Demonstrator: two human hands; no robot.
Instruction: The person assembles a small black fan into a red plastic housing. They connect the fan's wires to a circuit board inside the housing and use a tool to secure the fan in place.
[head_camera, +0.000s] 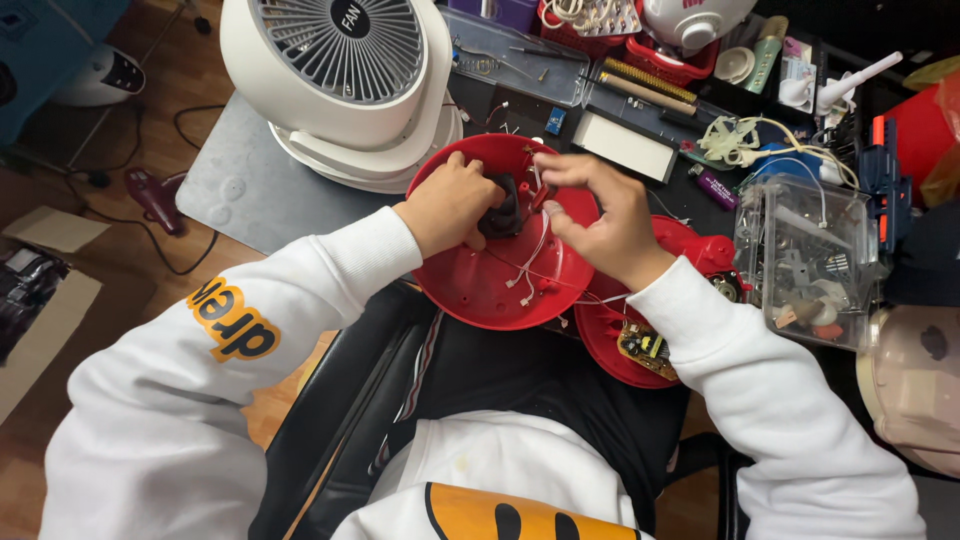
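Both arms in white sleeves, reaching forward and converging at centre. Left hand knuckles up, fingers curled downward in a closed grip. Right hand just beside it, wrist bent, thumb and forefinger pinched together, remaining fingers loosely curved.

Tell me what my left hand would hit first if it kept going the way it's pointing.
Probably the small black motor-like part inside the round red plastic shell; your left hand already seems to touch it, though depth is unclear.

Dark table bearing a white fan, red shell, red base, clear box, clear tray and white pad.
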